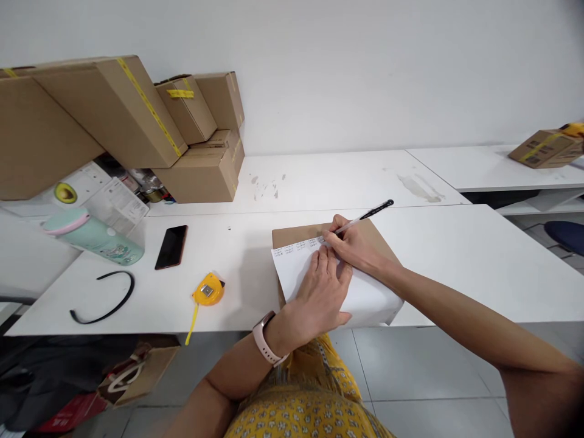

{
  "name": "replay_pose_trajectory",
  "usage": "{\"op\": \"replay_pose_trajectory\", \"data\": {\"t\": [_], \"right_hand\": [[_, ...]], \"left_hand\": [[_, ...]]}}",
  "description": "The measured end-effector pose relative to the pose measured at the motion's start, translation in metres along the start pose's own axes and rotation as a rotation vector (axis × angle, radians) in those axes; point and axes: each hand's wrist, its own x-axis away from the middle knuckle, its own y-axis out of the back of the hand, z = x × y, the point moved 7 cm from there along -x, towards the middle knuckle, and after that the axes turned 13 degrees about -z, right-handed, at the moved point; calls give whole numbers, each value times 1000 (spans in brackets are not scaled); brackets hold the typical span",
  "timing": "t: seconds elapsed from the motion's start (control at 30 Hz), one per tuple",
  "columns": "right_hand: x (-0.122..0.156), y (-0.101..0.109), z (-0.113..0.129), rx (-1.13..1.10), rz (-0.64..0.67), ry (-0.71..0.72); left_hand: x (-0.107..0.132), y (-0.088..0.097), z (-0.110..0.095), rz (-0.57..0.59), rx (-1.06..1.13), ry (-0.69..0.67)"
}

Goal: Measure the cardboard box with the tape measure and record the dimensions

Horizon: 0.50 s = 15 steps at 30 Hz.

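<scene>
The person's right hand [358, 246] is closed on a pen [365, 216], with the tip down near the far edge of a sheet of paper [369, 298] where small rows of print or writing show. The left hand [322, 295] lies flat and open on the middle of the sheet, fingers together, pinning it down. The paper rests on a flat cardboard box [296, 234] at the front edge of the bench [456, 261], and its near end hangs past both the box and that edge.

That overhang looks like the weak point. If the left hand lifts or shifts, the unsupported end could drag the sheet toward the floor and the line being written would smear or skew. The box sits on a smooth top, so a hard pen stroke might nudge it sideways. Pressing where the paper leaves the box could also puncture it.

To the left lie a yellow tape measure [208, 291] with its strap trailing over the front edge, a phone [171, 246], a black band [103, 298] and a tipped bottle [93, 237] — all well apart from the hands. More boxes [114, 109] lean in the back left corner.
</scene>
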Motion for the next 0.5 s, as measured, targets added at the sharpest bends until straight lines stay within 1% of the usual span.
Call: {"op": "replay_pose_trajectory", "data": {"t": [0.2, 0.4, 0.5], "right_hand": [[0, 0, 2, 42, 0, 29], [0, 0, 4, 37, 2, 40], [0, 2, 6, 32, -7, 25]], "left_hand": [[0, 3, 0, -3, 5, 0], [0, 1, 1, -7, 9, 2], [0, 1, 1, -16, 30, 0]]}}
